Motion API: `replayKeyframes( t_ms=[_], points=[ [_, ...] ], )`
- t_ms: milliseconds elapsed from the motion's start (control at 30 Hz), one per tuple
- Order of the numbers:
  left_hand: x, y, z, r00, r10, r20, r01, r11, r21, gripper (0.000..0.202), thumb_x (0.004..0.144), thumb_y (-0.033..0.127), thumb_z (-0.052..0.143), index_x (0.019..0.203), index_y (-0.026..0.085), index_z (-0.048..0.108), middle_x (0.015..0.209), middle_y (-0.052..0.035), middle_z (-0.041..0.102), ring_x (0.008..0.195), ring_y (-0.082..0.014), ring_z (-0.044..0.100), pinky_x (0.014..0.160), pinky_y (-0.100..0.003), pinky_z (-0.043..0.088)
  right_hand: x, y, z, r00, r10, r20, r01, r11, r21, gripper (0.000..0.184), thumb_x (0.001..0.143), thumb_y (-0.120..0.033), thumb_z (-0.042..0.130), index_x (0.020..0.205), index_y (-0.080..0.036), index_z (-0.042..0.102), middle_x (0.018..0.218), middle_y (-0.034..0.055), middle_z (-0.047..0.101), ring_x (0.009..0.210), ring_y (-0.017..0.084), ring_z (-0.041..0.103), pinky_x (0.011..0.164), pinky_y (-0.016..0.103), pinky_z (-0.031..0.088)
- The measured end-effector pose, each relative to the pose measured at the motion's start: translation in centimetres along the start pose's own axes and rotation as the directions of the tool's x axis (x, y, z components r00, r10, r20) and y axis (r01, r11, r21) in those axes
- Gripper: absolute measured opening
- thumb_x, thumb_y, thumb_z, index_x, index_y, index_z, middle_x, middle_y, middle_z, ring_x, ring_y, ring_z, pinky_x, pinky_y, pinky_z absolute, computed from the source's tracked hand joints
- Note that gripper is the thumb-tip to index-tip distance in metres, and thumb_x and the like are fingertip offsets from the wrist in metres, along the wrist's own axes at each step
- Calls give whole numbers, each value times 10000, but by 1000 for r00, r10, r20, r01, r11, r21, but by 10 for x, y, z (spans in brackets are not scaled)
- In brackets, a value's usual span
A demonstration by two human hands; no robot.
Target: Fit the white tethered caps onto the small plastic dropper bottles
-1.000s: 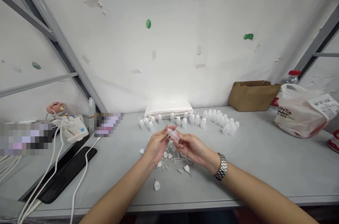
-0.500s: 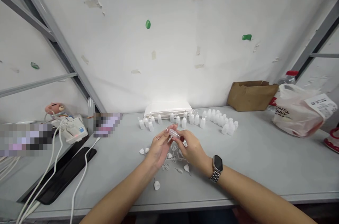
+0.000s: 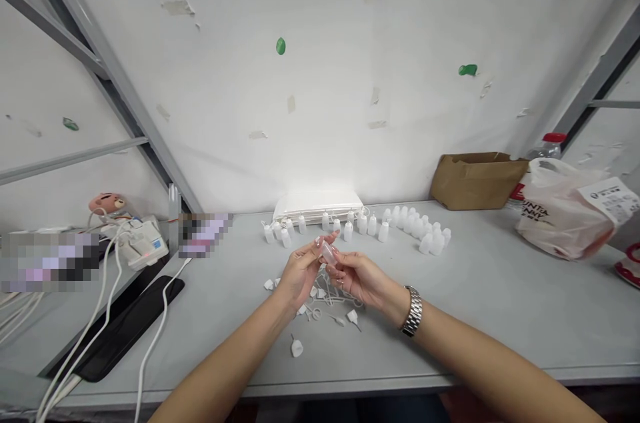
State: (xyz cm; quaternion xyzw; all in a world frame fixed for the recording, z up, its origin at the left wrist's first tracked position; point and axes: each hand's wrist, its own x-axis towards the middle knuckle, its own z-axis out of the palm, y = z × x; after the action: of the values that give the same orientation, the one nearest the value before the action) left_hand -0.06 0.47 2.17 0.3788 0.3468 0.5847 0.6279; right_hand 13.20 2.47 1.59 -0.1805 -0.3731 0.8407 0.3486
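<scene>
A small translucent white bottle [image 3: 328, 252] is held tilted between both hands above the table. My left hand [image 3: 299, 271] pinches its upper end with thumb and fingers. The fingers of my right hand [image 3: 356, 275] are closed on its lower right side. Whether a cap sits on the held end is hidden by the fingers. Beneath the hands lies a loose pile of white needle-tip caps with thin straps [image 3: 330, 306]; one cap [image 3: 297, 347] rests apart, nearer the front edge.
Small bottles with caps [image 3: 349, 231] stand beyond the hands, before a white stack [image 3: 320, 201]. Several uncapped bottles [image 3: 413, 223] cluster to the right. A cardboard box [image 3: 475, 183] and plastic bag [image 3: 560, 209] are at back right; cables [image 3: 150, 343] and a black phone-like slab [image 3: 133, 326] lie left.
My right hand has rolled over, palm side turning up, so the watch face no longer shows. The held bottle has become more steeply tilted.
</scene>
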Motion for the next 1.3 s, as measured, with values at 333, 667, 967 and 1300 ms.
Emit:
replayKeyframes(
  t_ms=[333, 667, 967, 1300],
  points=[
    [1, 5, -1, 999, 11, -46, -10, 1000, 17, 325, 684, 371, 637, 903, 134, 673, 974, -107, 664, 896, -205, 577, 843, -337, 380, 0, 2, -5, 997, -9, -77, 2, 996, -86, 263, 740, -369, 602, 752, -106, 599, 658, 50, 596, 563, 91, 519, 551, 219, 410],
    [5, 6, -4, 996, 25, -84, -24, 1000, 18, 295, 647, 396, 658, 780, 135, 693, 942, -115, 671, 952, -218, 563, 887, -343, 352, -4, 3, 4, 898, -411, -160, 182, 675, -715, 287, 717, -446, 581, 772, -164, 585, 624, -11, 576, 557, 118, 537, 538, 248, 402],
    [-63, 51, -43, 983, 182, 10, -106, 525, 844, 237, 632, 341, 657, 851, 249, 662, 898, -35, 628, 852, -195, 544, 726, -271, 396, -6, -2, 3, 908, -392, -146, 190, 697, -692, 327, 747, -482, 533, 770, -159, 578, 648, 9, 577, 544, 113, 527, 554, 257, 433],
    [-104, 18, -52, 963, -123, 238, -209, 211, 955, 256, 771, 228, 508, 992, 305, 611, 947, -27, 537, 927, -175, 486, 846, -291, 378, -7, 0, 7, 926, -359, -117, 185, 702, -688, 308, 757, -460, 530, 701, -158, 558, 616, -3, 568, 536, 100, 519, 563, 250, 424]
  ],
)
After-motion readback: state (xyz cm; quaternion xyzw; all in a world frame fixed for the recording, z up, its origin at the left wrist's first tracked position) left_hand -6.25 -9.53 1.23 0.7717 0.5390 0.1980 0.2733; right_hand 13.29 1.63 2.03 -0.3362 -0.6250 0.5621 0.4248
